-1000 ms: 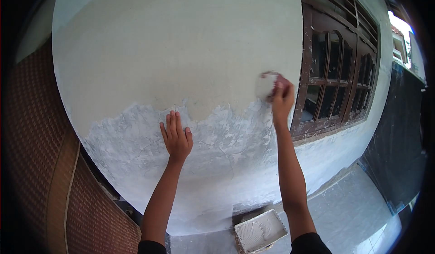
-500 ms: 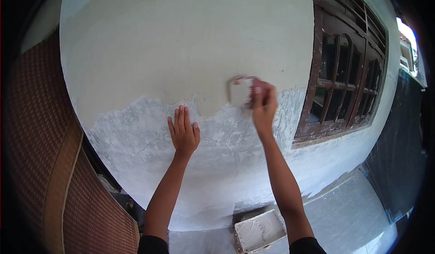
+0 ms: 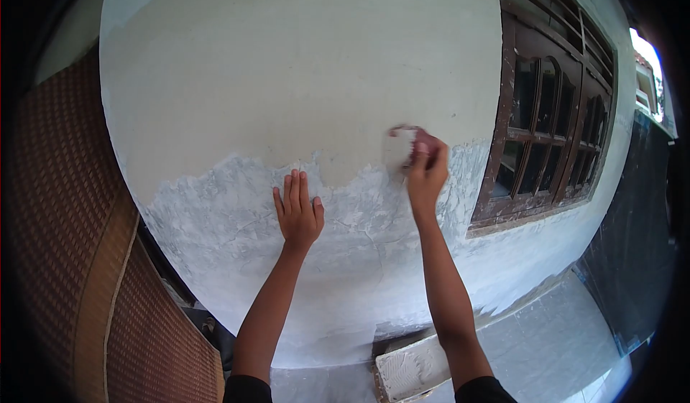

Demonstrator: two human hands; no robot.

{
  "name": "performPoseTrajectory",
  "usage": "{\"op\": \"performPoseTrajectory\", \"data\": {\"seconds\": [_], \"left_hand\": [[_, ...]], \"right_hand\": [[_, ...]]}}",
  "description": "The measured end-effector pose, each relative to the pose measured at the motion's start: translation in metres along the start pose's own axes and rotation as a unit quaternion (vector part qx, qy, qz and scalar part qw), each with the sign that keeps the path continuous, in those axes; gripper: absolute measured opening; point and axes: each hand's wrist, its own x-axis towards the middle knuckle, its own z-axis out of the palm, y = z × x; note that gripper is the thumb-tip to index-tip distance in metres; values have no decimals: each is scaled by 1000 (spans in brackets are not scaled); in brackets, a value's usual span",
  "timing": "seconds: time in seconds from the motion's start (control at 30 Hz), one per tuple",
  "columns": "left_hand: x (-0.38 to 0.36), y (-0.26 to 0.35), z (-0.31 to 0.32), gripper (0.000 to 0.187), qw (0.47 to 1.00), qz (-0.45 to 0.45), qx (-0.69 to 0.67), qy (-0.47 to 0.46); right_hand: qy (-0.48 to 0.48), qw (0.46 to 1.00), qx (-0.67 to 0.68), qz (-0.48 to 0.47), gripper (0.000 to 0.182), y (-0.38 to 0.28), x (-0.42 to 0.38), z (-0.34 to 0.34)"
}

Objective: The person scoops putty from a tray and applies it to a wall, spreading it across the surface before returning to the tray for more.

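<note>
Right hand (image 3: 426,174) is closed around a small pale pad (image 3: 400,148), which is pressed flat against the wall (image 3: 287,80). Only the pad's upper and left parts are seen; the rest is covered by the fingers, and the whole is slightly blurred, so its material cannot be told. The pad is held on the ragged line where the smooth cream coat above the hand meets the rough, whitish-grey patch (image 3: 215,216) spread below and to the left of it. Fine cracks are seen in that grey patch beneath both hands.

Left hand (image 3: 298,212) is laid open and flat on the grey patch, fingers together and pointed upward, with nothing gripped. It is placed lower than the right hand and to its left, well apart from the pad.

Just to the right of the right hand, a dark wooden window frame (image 3: 503,116) with small glass panes is set in the wall. Far below the right hand, beside its forearm, a white tray (image 3: 402,371) smeared with pale paste is seen on the tiled floor (image 3: 546,317). To the far left of the left hand, a brown woven panel (image 3: 65,223) is seen.
</note>
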Motion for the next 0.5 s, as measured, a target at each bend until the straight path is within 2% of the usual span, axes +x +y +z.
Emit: {"op": "performPoseTrajectory", "data": {"seconds": [0.03, 0.1, 0.17, 0.2, 0.23, 0.3, 0.33, 0.37, 0.43, 0.47, 0.5], "left_hand": [[1, 0, 1, 52, 1000, -1, 1, 3], [1, 0, 2, 52, 1000, -2, -1, 7], [0, 1, 2, 52, 1000, 0, -4, 3], [0, 1, 1, 52, 1000, -1, -3, -3], [0, -1, 0, 52, 1000, -1, -2, -8], [-2, -1, 0, 52, 1000, 3, -1, -5], [0, -1, 1, 52, 1000, 4, 0, 2], [0, -1, 2, 52, 1000, 3, 0, 5], [-1, 0, 3, 52, 1000, 1, -3, 6], [0, 0, 2, 52, 1000, 3, -4, 4], [0, 0, 1, 52, 1000, 3, -3, 0]], "right_hand": [[47, 999, 11, -23, 22, 5, 3, -3], [12, 999, 31, -29, 22, 5, -1, 1], [-80, 996, 36, -30, 22, 1, -13, 12], [-87, 991, -32, -101, 22, 9, -15, 15], [-86, 991, -32, -99, 22, 8, -13, 12], [-30, 998, -47, -19, 22, 4, -4, -1], [34, 998, -20, -42, 22, 3, -2, -3], [33, 998, -19, -46, 22, 2, -4, -2], [-47, 998, 43, -1, 22, 1, -13, 2], [-80, 996, 14, -29, 21, 6, -19, 9], [-76, 989, -30, -122, 20, 7, -22, 15]]}}
